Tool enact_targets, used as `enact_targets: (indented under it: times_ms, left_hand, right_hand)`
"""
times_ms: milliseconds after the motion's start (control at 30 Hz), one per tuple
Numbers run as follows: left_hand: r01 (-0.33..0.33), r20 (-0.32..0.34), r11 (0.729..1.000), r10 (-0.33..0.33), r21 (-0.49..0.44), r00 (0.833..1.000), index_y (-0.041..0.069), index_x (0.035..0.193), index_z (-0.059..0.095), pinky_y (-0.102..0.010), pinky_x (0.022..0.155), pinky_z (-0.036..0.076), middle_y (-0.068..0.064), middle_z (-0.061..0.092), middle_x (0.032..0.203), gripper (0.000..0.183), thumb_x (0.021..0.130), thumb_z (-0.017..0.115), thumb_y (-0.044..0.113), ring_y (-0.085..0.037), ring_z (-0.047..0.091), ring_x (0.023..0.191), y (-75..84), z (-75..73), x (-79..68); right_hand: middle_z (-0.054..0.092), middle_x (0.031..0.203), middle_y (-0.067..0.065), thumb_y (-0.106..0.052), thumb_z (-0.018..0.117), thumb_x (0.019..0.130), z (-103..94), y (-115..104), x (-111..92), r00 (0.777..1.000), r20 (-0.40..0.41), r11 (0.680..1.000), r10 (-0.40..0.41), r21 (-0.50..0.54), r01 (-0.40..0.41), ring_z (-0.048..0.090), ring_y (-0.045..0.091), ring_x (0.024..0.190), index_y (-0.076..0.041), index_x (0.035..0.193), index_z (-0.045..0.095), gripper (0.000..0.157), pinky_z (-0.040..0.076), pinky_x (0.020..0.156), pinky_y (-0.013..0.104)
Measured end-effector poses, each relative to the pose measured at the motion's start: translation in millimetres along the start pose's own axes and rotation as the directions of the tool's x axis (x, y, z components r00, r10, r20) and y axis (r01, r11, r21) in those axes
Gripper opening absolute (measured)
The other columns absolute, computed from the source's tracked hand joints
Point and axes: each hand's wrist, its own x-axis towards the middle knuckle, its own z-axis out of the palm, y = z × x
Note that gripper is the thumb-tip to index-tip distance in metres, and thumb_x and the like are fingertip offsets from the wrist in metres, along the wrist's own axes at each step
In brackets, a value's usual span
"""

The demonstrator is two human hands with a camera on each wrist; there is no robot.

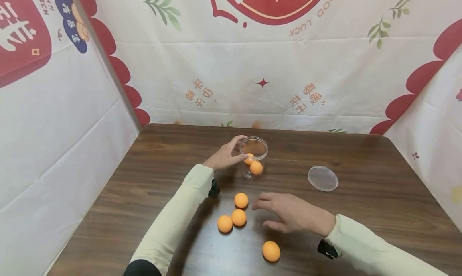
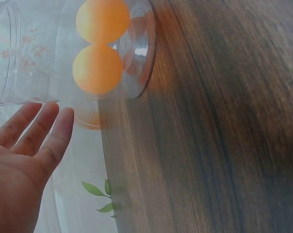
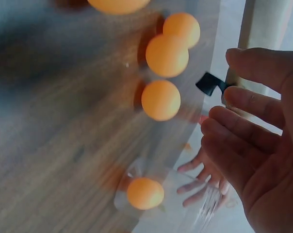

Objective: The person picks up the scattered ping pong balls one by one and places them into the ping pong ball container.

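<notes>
A clear plastic jar [image 1: 260,160] stands upright on the table with its mouth uncovered and two orange ping-pong balls [image 2: 98,69] at its bottom. My left hand [image 1: 226,155] holds it from the left, thumb in front and fingers behind, near the rim. Several more orange ping-pong balls lie on the table: three grouped left of my right hand, including the farthest ball [image 1: 241,200], and a nearer ball [image 1: 271,251] apart from them. Over the table, my right hand [image 1: 294,213] has loosely bent fingers and nothing in its grasp.
A round clear lid [image 1: 323,178] lies flat on the table, to the right of the jar. The brown wood-grain table [image 1: 173,155] is bordered by printed white cloth [image 1: 231,67] at the back and both sides.
</notes>
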Motion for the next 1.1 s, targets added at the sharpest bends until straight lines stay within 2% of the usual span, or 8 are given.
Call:
enact_targets:
  times_ms: [167, 300, 400, 567, 867, 1000, 1100]
  left_hand:
    - [0.01, 0.0, 1.0, -0.01, 0.011, 1.0, 0.023, 0.147, 0.025, -0.046, 0.101, 0.044, -0.01, 0.046, 0.139, 0.062, 0.095, 0.058, 0.033, -0.028, 0.047, 0.127, -0.3, 0.3, -0.2]
    - [0.007, -0.005, 1.0, -0.007, 0.022, 1.0, 0.02, 0.148, 0.024, -0.046, 0.1, 0.044, -0.013, 0.046, 0.14, 0.064, 0.095, 0.058, 0.034, -0.026, 0.048, 0.126, -0.5, -0.3, -0.2]
    - [0.005, -0.009, 1.0, -0.005, 0.026, 1.0, 0.019, 0.148, 0.024, -0.046, 0.1, 0.044, -0.015, 0.045, 0.14, 0.065, 0.095, 0.058, 0.034, -0.025, 0.048, 0.125, -0.4, -0.5, -0.3]
    - [0.025, -0.003, 0.999, -0.025, 0.038, 1.0, 0.024, 0.148, 0.023, -0.043, 0.101, 0.044, -0.013, 0.045, 0.141, 0.065, 0.095, 0.057, 0.037, -0.022, 0.048, 0.125, -0.7, 0.4, -0.7]
    - [-0.004, -0.01, 1.0, 0.004, 0.01, 1.0, 0.02, 0.148, 0.024, -0.045, 0.1, 0.044, -0.015, 0.045, 0.141, 0.064, 0.095, 0.058, 0.035, -0.029, 0.047, 0.127, -0.4, -0.8, 1.8]
    - [0.006, -0.006, 1.0, -0.006, 0.028, 1.0, 0.022, 0.147, 0.025, -0.044, 0.099, 0.045, -0.013, 0.047, 0.14, 0.063, 0.095, 0.058, 0.034, -0.024, 0.049, 0.124, -0.4, 0.2, -0.6]
    - [-0.001, -0.01, 0.999, 0.001, 0.033, 1.0, 0.022, 0.145, 0.027, -0.043, 0.099, 0.046, -0.012, 0.048, 0.138, 0.06, 0.095, 0.058, 0.034, -0.022, 0.05, 0.122, -1.1, -0.2, -0.6]
  right_hand:
    - [0.057, 0.111, -0.003, -0.022, 0.07, 0.086, 10.0, -7, -5, 0.997, 0.018, 0.997, -0.073, 0.023, 0.072, 0.059, 0.005, 0.092, -0.012, 0.117, 0.061, 0.034, 0.052, 0.075, 0.023]
    - [0.057, 0.111, -0.005, -0.024, 0.07, 0.085, 17.8, -12, -8, 0.993, 0.024, 0.993, -0.115, 0.032, 0.114, 0.057, 0.003, 0.09, -0.012, 0.115, 0.061, 0.034, 0.051, 0.073, 0.02]
    - [0.057, 0.11, -0.005, -0.025, 0.07, 0.086, 22.2, -14, -9, 0.991, 0.03, 0.992, -0.127, 0.027, 0.127, 0.054, 0.0, 0.088, -0.013, 0.115, 0.061, 0.033, 0.05, 0.072, 0.02]
    - [0.057, 0.112, -0.006, -0.024, 0.069, 0.086, 31.4, -17, -12, 0.985, 0.072, 0.986, -0.155, 0.067, 0.15, 0.051, -0.003, 0.087, -0.014, 0.115, 0.061, 0.031, 0.048, 0.072, 0.016]
    - [0.057, 0.112, -0.009, -0.029, 0.071, 0.085, 39.9, -18, -14, 0.976, 0.089, 0.978, -0.199, 0.076, 0.192, 0.05, -0.004, 0.091, -0.017, 0.116, 0.061, 0.034, 0.046, 0.076, 0.013]
    - [0.057, 0.111, -0.01, -0.029, 0.073, 0.083, 44.5, -20, -16, 0.971, 0.086, 0.974, -0.221, 0.065, 0.216, 0.05, -0.004, 0.091, -0.018, 0.114, 0.062, 0.034, 0.046, 0.077, 0.013]
    - [0.056, 0.11, -0.011, -0.029, 0.075, 0.081, 47.5, -20, -17, 0.973, 0.101, 0.977, -0.209, 0.067, 0.203, 0.049, -0.006, 0.09, -0.02, 0.113, 0.063, 0.035, 0.045, 0.075, 0.013]
